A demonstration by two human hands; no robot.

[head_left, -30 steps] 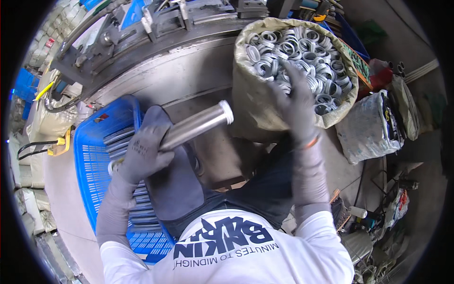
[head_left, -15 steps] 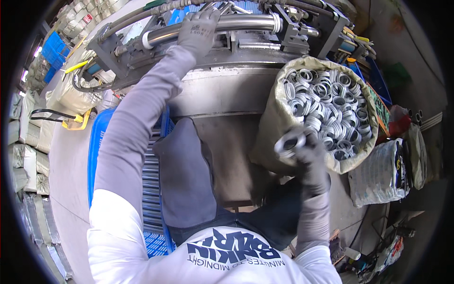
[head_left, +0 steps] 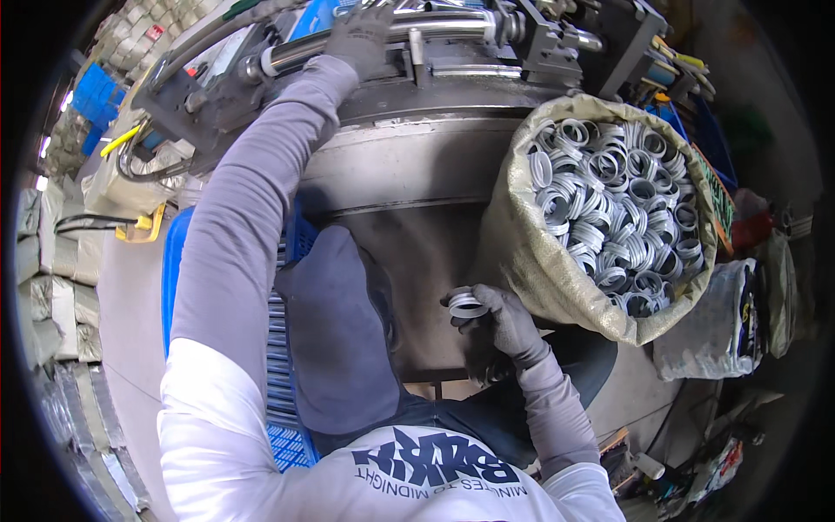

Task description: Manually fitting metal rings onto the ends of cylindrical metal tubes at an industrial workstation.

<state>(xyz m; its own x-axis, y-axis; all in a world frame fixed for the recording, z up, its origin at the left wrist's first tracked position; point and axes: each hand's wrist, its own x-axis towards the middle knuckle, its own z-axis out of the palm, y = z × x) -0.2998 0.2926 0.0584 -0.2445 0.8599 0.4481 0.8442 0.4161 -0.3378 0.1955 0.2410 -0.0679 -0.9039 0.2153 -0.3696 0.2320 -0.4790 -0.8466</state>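
Currently, left hand (head_left: 358,42) over one metal tube (head_left: 444,29), grip unclear; right hand (head_left: 513,326) pinching one ring (head_left: 469,311).

The head-worn fisheye camera looks steeply down, white T-shirt (head_left: 365,491) close below, metal machine (head_left: 461,96) along the upper rim.

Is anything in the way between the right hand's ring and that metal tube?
Yes: the dark machine ledge lies between the ring and the metal tube, and a short upright post stands before part of the tube. The left hand covers another part.
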